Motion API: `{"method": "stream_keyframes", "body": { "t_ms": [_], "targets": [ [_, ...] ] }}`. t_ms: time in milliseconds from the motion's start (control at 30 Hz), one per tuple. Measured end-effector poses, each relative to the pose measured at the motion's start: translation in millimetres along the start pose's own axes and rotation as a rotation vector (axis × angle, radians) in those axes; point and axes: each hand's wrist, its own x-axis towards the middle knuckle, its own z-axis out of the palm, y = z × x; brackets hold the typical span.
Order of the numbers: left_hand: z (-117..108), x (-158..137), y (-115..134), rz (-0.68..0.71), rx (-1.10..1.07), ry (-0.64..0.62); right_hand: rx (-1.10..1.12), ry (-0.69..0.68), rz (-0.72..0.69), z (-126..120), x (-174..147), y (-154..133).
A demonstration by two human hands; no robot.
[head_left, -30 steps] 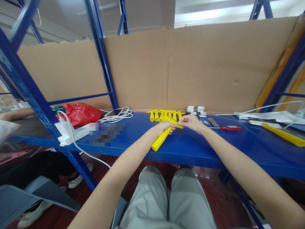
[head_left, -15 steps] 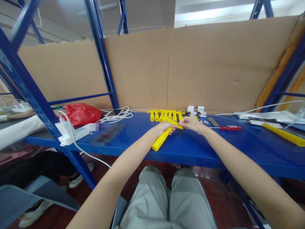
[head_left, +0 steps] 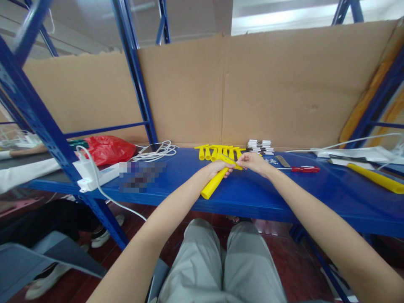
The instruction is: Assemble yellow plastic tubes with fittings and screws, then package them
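My left hand [head_left: 217,167] is closed around a yellow T-shaped plastic handle [head_left: 213,186], whose hollow round end points down toward me. The handle's flat crosspiece lies across the top of that hand and slants toward the right. At the crosspiece's right end, my right hand [head_left: 251,163] is pinched; anything between those fingertips is too small to make out. Just behind both hands stands a row of several similar yellow handles [head_left: 208,153] on the blue table.
White and black parts [head_left: 260,147] are stacked behind my right hand, near small loose pieces [head_left: 271,161], a flat metal plate [head_left: 282,161] and a red-handled screwdriver [head_left: 304,169]. A yellow tube [head_left: 375,178] lies far right. Left are a power strip [head_left: 109,173], coiled cable [head_left: 159,151] and red bag [head_left: 110,150].
My hands and the yellow handle stay almost in place. At the far left, another person's white sleeve has shifted, and a green object shows more beside the red bag.
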Motion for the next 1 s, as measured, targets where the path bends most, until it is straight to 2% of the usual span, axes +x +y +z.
{"method": "stream_keyframes", "body": {
  "t_ms": [133,400,600,1000],
  "targets": [
    [-1.0,1.6,0.5,-0.036,0.047,0.009,-0.028,-0.018,0.000,1.6,0.5,1.0],
    [-0.8,2.2,0.5,-0.023,0.050,-0.004,0.010,0.013,0.037,2.4,-0.2,-2.0],
    [-0.6,2.0,0.4,-0.027,0.048,0.008,0.024,-0.029,0.028,1.6,0.0,0.3],
    [2.8,-0.4,1.7,-0.013,0.066,0.029,-0.136,-0.028,0.019,-1.0,0.3,2.1]
  ]
}}
